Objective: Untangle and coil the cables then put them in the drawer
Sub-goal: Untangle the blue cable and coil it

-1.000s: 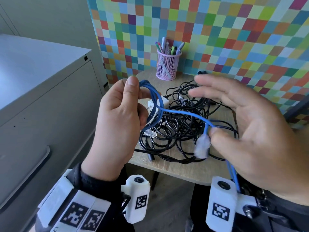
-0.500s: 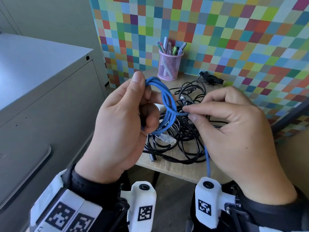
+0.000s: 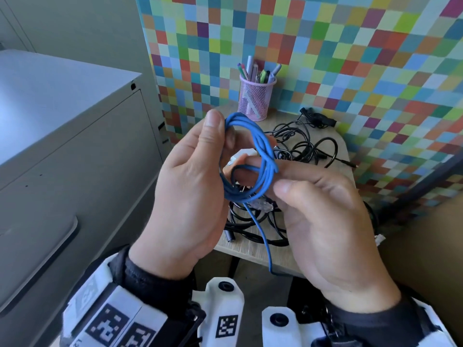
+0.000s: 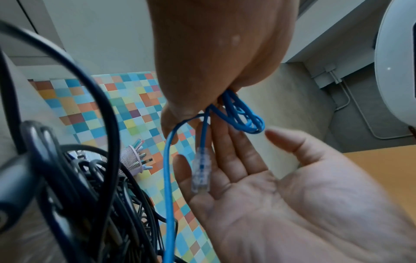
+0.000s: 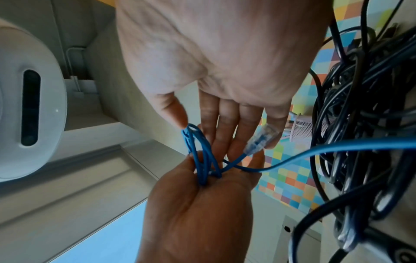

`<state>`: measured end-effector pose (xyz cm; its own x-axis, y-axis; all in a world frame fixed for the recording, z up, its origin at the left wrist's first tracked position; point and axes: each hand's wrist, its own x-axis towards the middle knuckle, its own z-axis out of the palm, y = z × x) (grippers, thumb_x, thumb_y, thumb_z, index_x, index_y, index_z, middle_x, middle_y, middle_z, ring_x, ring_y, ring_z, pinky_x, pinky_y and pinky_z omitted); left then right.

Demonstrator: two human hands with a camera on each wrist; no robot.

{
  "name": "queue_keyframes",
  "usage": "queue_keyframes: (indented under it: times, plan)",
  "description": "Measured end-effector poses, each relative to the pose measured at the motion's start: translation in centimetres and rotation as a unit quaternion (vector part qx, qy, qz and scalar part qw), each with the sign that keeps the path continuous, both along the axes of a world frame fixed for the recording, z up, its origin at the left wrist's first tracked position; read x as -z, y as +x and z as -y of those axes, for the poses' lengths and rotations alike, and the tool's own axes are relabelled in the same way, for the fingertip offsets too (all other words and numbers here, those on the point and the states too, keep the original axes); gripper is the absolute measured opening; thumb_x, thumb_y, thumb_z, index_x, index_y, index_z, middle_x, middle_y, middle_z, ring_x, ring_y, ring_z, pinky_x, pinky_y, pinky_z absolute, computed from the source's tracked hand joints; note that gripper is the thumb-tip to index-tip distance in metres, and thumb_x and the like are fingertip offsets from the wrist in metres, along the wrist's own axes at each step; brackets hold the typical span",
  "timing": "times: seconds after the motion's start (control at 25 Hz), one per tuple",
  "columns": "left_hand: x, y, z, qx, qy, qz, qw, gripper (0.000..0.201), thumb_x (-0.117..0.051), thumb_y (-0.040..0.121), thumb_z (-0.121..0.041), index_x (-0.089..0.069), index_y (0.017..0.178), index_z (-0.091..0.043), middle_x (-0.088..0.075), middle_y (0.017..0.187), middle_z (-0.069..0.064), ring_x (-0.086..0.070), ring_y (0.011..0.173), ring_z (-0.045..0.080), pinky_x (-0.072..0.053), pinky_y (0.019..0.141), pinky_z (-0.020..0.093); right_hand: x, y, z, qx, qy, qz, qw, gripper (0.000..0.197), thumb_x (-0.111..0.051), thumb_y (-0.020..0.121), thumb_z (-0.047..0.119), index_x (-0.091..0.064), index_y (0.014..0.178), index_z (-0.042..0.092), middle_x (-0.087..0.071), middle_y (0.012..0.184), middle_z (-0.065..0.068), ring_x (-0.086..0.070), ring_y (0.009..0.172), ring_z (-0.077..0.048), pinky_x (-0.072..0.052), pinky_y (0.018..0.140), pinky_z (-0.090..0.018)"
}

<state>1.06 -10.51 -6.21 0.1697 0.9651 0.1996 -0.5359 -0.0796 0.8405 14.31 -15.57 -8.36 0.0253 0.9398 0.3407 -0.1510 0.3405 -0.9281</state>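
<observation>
A blue network cable (image 3: 263,146) is wound into a small coil held in front of me above the table. My left hand (image 3: 220,136) grips the coil's left side between thumb and fingers. At the coil's right side my right hand (image 3: 274,179) pinches it, thumb pressed against straight fingers behind the loops. One clear plug (image 4: 201,170) dangles under the coil, and a loose blue tail (image 3: 265,241) hangs down past the table edge. A tangle of black cables (image 3: 295,146) lies on the small wooden table (image 3: 250,251). The grey cabinet's drawer front (image 3: 62,196) at left is closed.
A pink mesh pen cup (image 3: 255,98) stands at the back of the table against a checkered colourful wall (image 3: 350,58). The cabinet's flat top (image 3: 50,83) is at far left. A black plug end (image 3: 229,235) lies near the table's front edge.
The right hand, open and away from the coil a second ago, has brought the blue strand round onto it. The coil has gained loops and the loose tail is shorter.
</observation>
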Motion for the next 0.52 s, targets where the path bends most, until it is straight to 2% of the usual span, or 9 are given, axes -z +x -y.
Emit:
queue_keyframes:
  times: [0.08,0.16,0.2,0.24,0.28,0.32,0.36,0.44,0.52]
  plan:
    - [0.1,-0.1,0.0,-0.007,-0.003,-0.015,1.000,0.040,-0.050,0.092,-0.041,-0.070,0.084,-0.007,-0.074,0.088,0.019,-0.069,0.077,0.028,-0.054,0.088,0.067,0.0,-0.5,0.1,-0.007,-0.015,-0.016,1.000,0.019,-0.072,0.090,0.015,-0.081,0.104,0.008,-0.079,0.106,-0.014,-0.073,0.109,-0.036,-0.057,0.101,-0.045]
    - [0.1,-0.2,0.0,-0.022,-0.002,-0.040,0.999,0.043,-0.050,0.094,-0.043,-0.068,0.084,-0.005,-0.069,0.089,0.024,-0.067,0.076,0.029,-0.053,0.086,0.066,0.3,-1.0,0.0,0.003,-0.034,-0.020,0.999,0.016,-0.073,0.089,0.012,-0.081,0.102,0.008,-0.080,0.103,-0.012,-0.074,0.106,-0.035,-0.059,0.098,-0.042]
    - [0.2,-0.2,-0.1,-0.026,0.005,-0.058,0.998,0.045,-0.049,0.095,-0.043,-0.066,0.085,-0.003,-0.065,0.088,0.027,-0.065,0.074,0.029,-0.055,0.079,0.060,0.5,-1.1,-0.1,-0.002,-0.043,-0.028,0.999,0.017,-0.069,0.090,0.010,-0.081,0.102,0.007,-0.080,0.102,-0.012,-0.075,0.105,-0.033,-0.059,0.095,-0.039]
    - [0.3,-0.3,-0.1,-0.028,0.017,-0.077,0.996,0.045,-0.047,0.097,-0.044,-0.067,0.082,-0.006,-0.064,0.082,0.025,-0.064,0.072,0.026,-0.054,0.070,0.049,0.4,-1.1,-0.2,-0.013,-0.054,-0.042,0.998,0.018,-0.066,0.090,0.008,-0.081,0.100,0.006,-0.080,0.102,-0.012,-0.075,0.103,-0.030,-0.059,0.092,-0.035]
    - [0.3,-0.4,-0.1,-0.026,0.029,-0.097,0.995,0.043,-0.046,0.098,-0.043,-0.069,0.075,-0.014,-0.064,0.074,0.014,-0.065,0.067,0.021,-0.057,0.063,0.037,0.3,-1.1,-0.2,-0.034,-0.068,-0.065,0.995,0.019,-0.064,0.090,0.007,-0.081,0.097,0.006,-0.080,0.100,-0.011,-0.076,0.100,-0.027,-0.058,0.090,-0.031]
    - [0.2,-0.5,-0.1,-0.020,0.037,-0.116,0.992,0.045,-0.044,0.100,-0.043,-0.068,0.067,-0.024,-0.064,0.066,0.001,-0.063,0.060,0.013,-0.052,0.054,0.026,0.1,-0.9,-0.2,-0.057,-0.082,-0.089,0.991,0.019,-0.063,0.089,0.006,-0.081,0.094,0.007,-0.079,0.097,-0.010,-0.076,0.096,-0.023,-0.058,0.088,-0.028]
    - [0.0,-0.6,0.0,-0.012,0.044,-0.134,0.990,0.047,-0.043,0.101,-0.043,-0.067,0.062,-0.030,-0.062,0.063,-0.008,-0.060,0.055,0.007,-0.048,0.050,0.021,0.0,-0.7,-0.2,-0.080,-0.093,-0.108,0.987,0.018,-0.063,0.088,0.007,-0.081,0.090,0.007,-0.078,0.094,-0.010,-0.075,0.091,-0.021,-0.058,0.087,-0.026]
    - [0.1,-0.9,-0.3,-0.024,0.067,-0.176,0.982,0.043,-0.046,0.104,-0.045,-0.067,0.069,-0.032,-0.063,0.066,-0.011,-0.059,0.057,0.006,-0.044,0.056,0.026,-0.2,-0.6,-0.2,-0.109,-0.112,-0.134,0.979,0.017,-0.064,0.085,0.010,-0.081,0.086,0.008,-0.076,0.088,-0.009,-0.074,0.085,-0.018,-0.058,0.086,-0.028]
    - [0.6,-1.1,-0.8,-0.079,0.114,-0.203,0.969,0.023,-0.053,0.104,-0.038,-0.061,0.087,-0.025,-0.064,0.082,-0.001,-0.063,0.072,0.015,-0.049,0.067,0.040,0.0,-0.6,-0.3,-0.116,-0.137,-0.152,0.972,0.018,-0.063,0.086,0.012,-0.081,0.086,0.011,-0.076,0.086,-0.008,-0.073,0.085,-0.018,-0.057,0.089,-0.037]
